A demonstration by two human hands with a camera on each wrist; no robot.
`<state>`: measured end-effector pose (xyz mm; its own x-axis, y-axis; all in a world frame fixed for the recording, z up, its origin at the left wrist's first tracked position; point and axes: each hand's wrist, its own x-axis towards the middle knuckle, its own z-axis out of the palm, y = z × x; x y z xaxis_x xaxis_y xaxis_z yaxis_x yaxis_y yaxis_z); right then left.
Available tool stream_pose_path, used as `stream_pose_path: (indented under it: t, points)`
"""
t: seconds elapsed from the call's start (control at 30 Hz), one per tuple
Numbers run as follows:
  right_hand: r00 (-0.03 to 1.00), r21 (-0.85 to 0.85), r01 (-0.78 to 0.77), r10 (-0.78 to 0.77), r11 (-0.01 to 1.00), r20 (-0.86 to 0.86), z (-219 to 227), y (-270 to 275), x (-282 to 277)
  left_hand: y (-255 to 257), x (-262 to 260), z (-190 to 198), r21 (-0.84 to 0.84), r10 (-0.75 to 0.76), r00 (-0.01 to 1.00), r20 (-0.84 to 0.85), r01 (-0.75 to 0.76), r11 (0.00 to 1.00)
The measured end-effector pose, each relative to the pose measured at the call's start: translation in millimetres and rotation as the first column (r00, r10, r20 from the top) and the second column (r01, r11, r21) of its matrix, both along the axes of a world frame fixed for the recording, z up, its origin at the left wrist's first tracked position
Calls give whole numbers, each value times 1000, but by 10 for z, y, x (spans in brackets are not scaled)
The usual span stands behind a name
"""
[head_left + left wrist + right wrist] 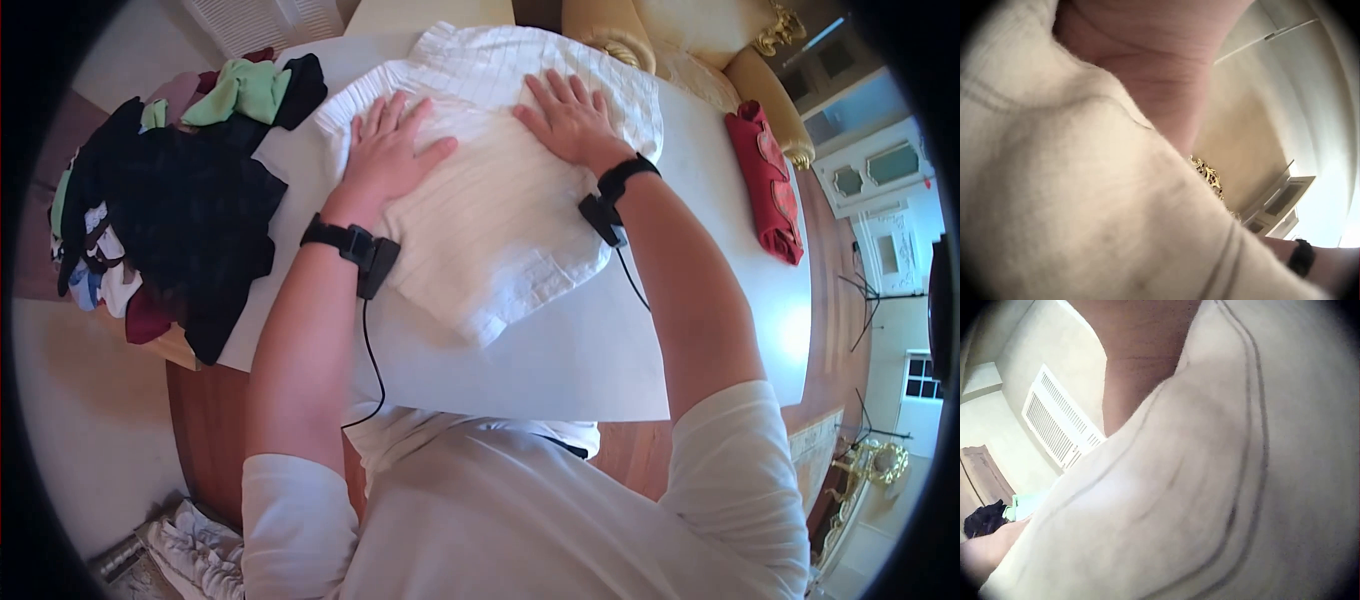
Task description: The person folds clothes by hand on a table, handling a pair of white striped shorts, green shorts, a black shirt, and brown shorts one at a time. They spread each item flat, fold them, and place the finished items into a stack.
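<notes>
Head view: the creamy-white, faintly striped cloth garment [500, 210] lies on the white table [560, 380], under both hands and extending bodyward between them; left hand [388, 160], slightly nearer the body, and right hand [578, 125] rest finger-spread, gripping nothing.

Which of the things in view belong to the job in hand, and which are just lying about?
In the job:
- white garment, spread under both palms
- left hand, right hand, flat on it
- table, beneath

Lying about, seemingly, as neither hand touches them:
- clothes pile
- red bundle
</notes>
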<state>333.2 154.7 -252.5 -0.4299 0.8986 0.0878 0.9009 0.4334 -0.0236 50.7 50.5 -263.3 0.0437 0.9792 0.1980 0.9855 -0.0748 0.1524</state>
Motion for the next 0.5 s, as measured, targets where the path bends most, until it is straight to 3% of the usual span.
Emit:
stream_pose_path:
  t: [0.43, 0.5]
  points:
    - [996, -50, 82, -81, 995, 24, 193, -156, -106, 89, 100, 34, 6, 69, 998, -2, -69, 998]
    - [998, 26, 57, -57, 998, -3, 172, -174, -70, 116, 123, 43, 5, 74, 997, 3, -74, 997]
